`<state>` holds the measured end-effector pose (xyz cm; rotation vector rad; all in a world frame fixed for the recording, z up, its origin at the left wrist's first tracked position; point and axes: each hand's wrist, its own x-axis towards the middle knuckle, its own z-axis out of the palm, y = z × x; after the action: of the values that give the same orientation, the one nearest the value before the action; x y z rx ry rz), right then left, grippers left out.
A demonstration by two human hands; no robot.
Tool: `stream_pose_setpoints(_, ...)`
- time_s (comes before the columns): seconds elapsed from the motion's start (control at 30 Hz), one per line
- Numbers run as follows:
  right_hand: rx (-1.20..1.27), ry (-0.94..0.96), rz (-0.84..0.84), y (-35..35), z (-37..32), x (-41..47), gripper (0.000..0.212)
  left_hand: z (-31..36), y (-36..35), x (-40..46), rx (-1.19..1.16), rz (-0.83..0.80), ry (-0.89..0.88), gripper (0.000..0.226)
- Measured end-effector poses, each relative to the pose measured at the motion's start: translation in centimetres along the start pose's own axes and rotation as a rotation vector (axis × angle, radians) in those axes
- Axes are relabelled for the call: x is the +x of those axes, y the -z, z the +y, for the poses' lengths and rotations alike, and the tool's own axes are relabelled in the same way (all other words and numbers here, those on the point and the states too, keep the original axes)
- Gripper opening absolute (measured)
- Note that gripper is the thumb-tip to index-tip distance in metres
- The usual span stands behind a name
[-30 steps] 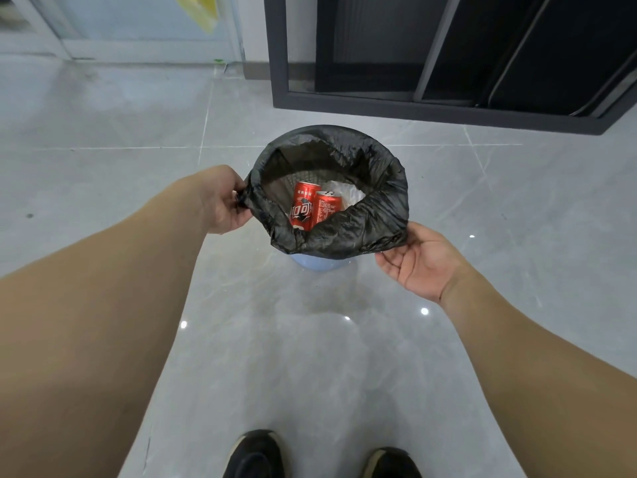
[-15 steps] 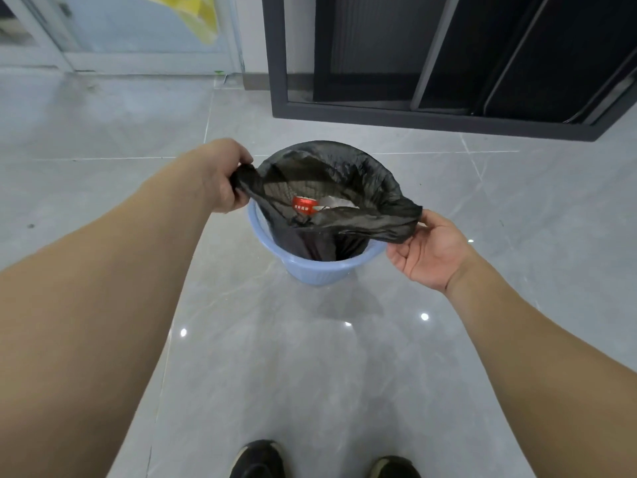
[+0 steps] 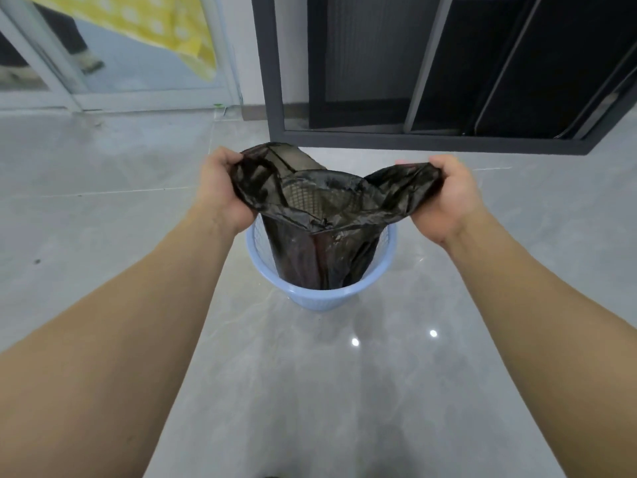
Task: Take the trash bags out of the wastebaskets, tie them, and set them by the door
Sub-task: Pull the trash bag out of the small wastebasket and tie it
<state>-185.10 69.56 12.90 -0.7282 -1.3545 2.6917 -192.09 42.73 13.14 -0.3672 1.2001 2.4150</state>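
A black trash bag hangs partly lifted out of a light blue mesh wastebasket on the grey tile floor. My left hand grips the bag's rim on the left side. My right hand grips the rim on the right, pulling the mouth wide and up. The bag's lower part still sits inside the basket. What the bag holds is hidden by its folds.
A dark metal frame with black panels stands just behind the basket. A glass door with a yellow cloth over it is at the back left. Grey tile floor spreads on all sides.
Both hands have risen and spread apart, drawing the bag up out of the basket. The right hand closed on the rim. The red cans seen earlier are hidden now.
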Motion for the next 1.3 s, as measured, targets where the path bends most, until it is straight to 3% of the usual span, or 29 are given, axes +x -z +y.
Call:
stream_pose_setpoints(0.07, 0.122, -0.001, -0.034, -0.8, -0.6, -0.2, 0.042, 0.0, -0.5, -0.1, -0.071, -0.039, -0.045, 0.043)
stream_pose_setpoints(0.23, 0.323, 0.005, -0.15, -2.2, -2.1, -1.0, 0.042, 0.6, -2.4, -0.1, -0.242, -0.093, -0.132, 0.038)
stream_pose_setpoints(0.37, 0.495, 0.058, -0.145, -2.5, -4.1, -1.3, 0.038, 1.5, -4.6, -0.3, -0.392, -0.094, -0.185, 0.033)
stream_pose_setpoints(0.63, 0.531, 0.171, -0.096, -2.0, -9.0, -3.8, 0.05, 1.8, -13.4, -2.4, -0.536, -0.254, -0.12, 0.026)
stream_pose_setpoints(0.8, 0.539, 0.235, -0.1, -0.2, -12.3, -5.9, 0.04, 0.1, -20.4, -4.7, -0.459, -0.419, -0.075, 0.03)
stream_pose_setpoints(0.93, 0.504, 0.274, -0.074, 1.5, -14.5, -7.5, 0.053, -1.6, -24.2, -6.7, -0.461, -0.59, 0.029, 0.031)
stream_pose_setpoints(1.03, 0.517, 0.282, -0.068, 2.9, -15.6, -8.5, 0.05, -3.3, -25.9, -7.3, -0.461, -0.649, 0.115, 0.034)
stream_pose_setpoints(1.2, 0.406, 0.203, -0.069, 6.2, -15.1, -9.6, 0.032, -7.1, -26.1, -6.2, -0.347, -0.632, 0.213, 0.036)
stream_pose_setpoints(1.3, 0.295, 0.11, 0.049, 9.6, -13.3, -9.8, 0.032, -10.0, -25.0, -5.2, -0.201, -0.522, 0.24, 0.033)
